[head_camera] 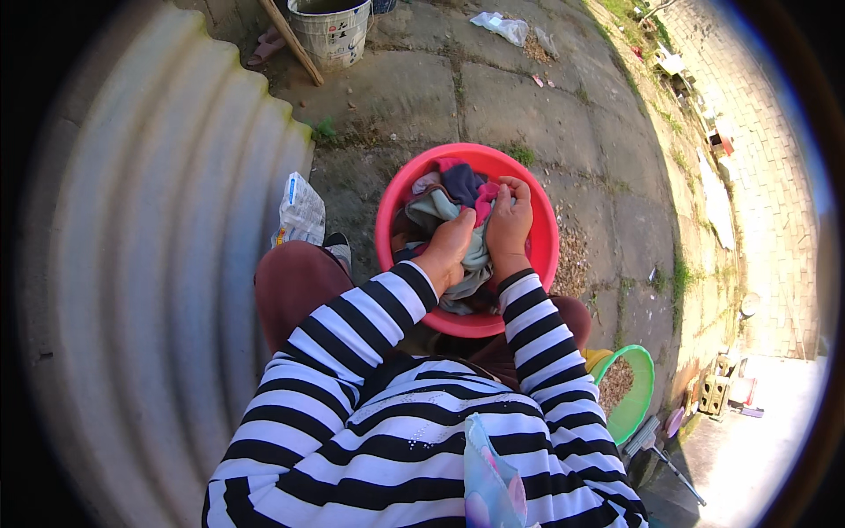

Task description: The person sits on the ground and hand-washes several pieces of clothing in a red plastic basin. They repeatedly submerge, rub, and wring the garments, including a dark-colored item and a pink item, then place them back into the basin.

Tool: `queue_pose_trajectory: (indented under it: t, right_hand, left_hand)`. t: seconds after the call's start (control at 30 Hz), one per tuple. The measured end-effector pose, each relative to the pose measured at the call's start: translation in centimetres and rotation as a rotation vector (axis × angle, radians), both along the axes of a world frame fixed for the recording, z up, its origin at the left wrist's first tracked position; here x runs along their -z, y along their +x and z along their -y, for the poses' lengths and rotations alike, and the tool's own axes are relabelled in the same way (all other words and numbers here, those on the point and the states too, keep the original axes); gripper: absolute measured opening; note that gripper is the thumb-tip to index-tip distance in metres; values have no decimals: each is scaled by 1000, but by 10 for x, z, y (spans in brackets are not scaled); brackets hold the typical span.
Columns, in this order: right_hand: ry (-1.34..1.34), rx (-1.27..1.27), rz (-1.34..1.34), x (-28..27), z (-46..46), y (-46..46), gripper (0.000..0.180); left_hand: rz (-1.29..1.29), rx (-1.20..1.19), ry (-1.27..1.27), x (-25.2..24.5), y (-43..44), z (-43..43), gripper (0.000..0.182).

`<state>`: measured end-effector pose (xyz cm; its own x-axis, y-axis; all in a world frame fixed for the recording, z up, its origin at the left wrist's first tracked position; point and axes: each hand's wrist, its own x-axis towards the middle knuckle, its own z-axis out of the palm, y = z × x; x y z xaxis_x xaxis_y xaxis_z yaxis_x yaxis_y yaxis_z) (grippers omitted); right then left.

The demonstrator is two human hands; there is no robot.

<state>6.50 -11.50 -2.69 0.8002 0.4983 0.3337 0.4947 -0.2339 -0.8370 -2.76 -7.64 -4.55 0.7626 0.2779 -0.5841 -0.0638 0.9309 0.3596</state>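
A red plastic basin (542, 224) stands on the ground before my knees, holding a heap of clothes. Both of my hands are inside its rim, on the cloth. My left hand (450, 247) presses around a pale grey-green garment (476, 256), its fingers partly hidden by the cloth. Close beside it, my right hand (510, 221) grips the same bunch near a bright pink piece (486, 198), fingers curled. A dark navy garment (460, 183) lies at the far side of the heap. More dark cloth sits low at the left, partly covered.
Corrugated sheeting (178, 198) rises along my left. A printed plastic bag (301, 210) stands by my left shoe (338, 249). A white bucket (333, 33) and a wooden pole (290, 41) are ahead. At right sit a green basin (650, 389) and a mop (643, 435).
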Motion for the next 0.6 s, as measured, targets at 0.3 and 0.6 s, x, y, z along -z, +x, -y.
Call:
queue_pose_trajectory:
  t: [0.3, 0.6]
  right_hand:
    - [29, -404, -51, -40, 32, -54, 8]
    - [-154, -195, 309, -55, 22, -13, 24]
  left_hand:
    - [8, 168, -106, -41, -15, -31, 41]
    - [210, -60, -299, -6, -3, -24, 49]
